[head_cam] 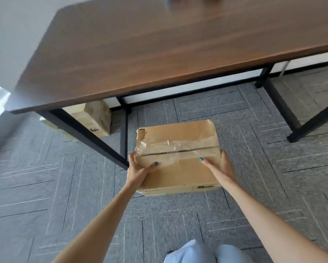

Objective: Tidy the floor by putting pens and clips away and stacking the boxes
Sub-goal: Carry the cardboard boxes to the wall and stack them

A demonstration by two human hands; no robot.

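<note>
A brown cardboard box (178, 135) with torn clear tape across its top is held in front of me above the grey carpet. My left hand (138, 168) grips its left side, thumb lying on the top. On the right side my right hand (221, 168) grips it the same way. A second cardboard box (96, 118) rests on the floor under the left end of the table, partly hidden by the table top and a black leg. No pens or clips are visible.
A dark wooden table (159, 44) on a black metal frame (87, 133) fills the upper view; its legs stand left and right of the held box. Grey carpet tiles (45, 186) spread all around. My knees in light blue fabric (203, 253) show at the bottom.
</note>
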